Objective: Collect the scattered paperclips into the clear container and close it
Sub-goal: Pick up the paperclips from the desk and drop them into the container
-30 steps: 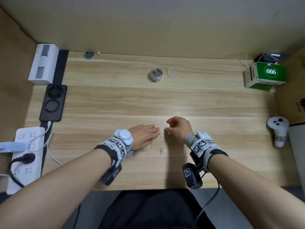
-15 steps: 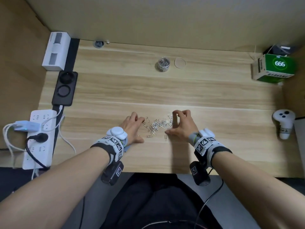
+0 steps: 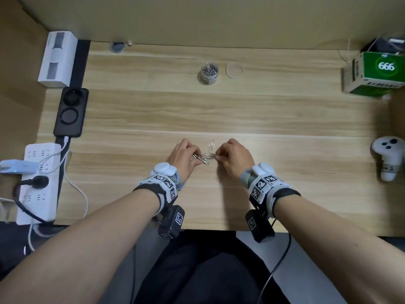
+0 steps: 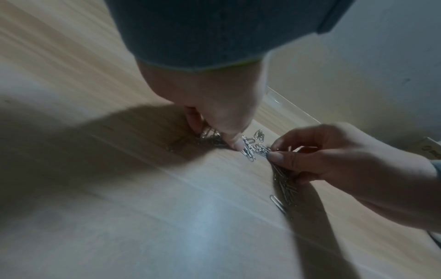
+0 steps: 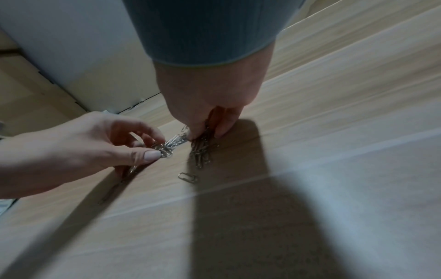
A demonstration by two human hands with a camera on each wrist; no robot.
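A pile of silver paperclips (image 3: pixel 205 157) lies on the wooden desk near its front edge. My left hand (image 3: pixel 186 155) pinches a bunch of them with curled fingers on the pile's left; my right hand (image 3: pixel 230 155) pinches another bunch on its right. In the right wrist view my left hand's thumb (image 5: pixel 148 156) and fingers grip a cluster of paperclips (image 5: pixel 171 144). One loose clip (image 3: pixel 217 179) lies nearer the front edge. The clear container (image 3: pixel 209 73), partly filled with clips, stands open at the back, its round lid (image 3: pixel 234 70) flat beside it.
A green box (image 3: pixel 377 73) sits at the back right and a white controller (image 3: pixel 388 160) at the right edge. A black charging pad (image 3: pixel 71 113), a white power strip (image 3: pixel 39 183) with cables and a white box (image 3: pixel 58 59) line the left side.
Both hands have closed in on the spread clips, drawing them into a tighter pile, and their fingers went from spread to pinching bunches.
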